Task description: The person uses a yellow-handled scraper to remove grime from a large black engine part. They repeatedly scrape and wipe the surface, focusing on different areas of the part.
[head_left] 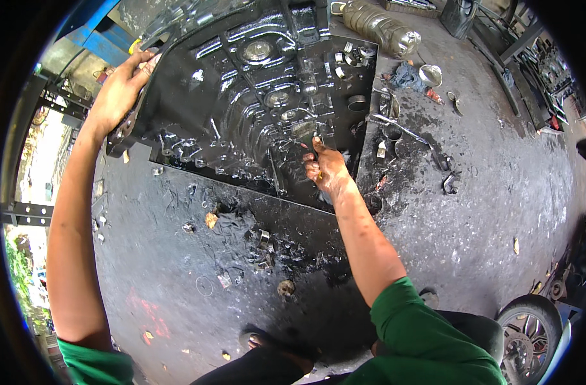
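A large black ribbed panel (pixel 203 77), wet and shiny with oil, stands tilted in front of me. My left hand (pixel 118 93) grips its left edge, with the fingers going over the rim. Under and around it lies a shallow black tray (pixel 232 182) holding dark liquid and several small metal parts. My right hand (pixel 326 168) is above the tray, close to the panel's lower right part, its fingers curled and the thumb pointing up. Whatever it may hold is hidden. Its fingers are dark with grime.
A large clear plastic bottle (pixel 379 27) lies beyond the tray. To the right are a dark blue rag (pixel 408 76), a metal bowl (pixel 431 75) and scattered metal parts. Another dark rag (pixel 232 221) lies on the stained floor nearer me. A wheel (pixel 529 337) sits at the lower right.
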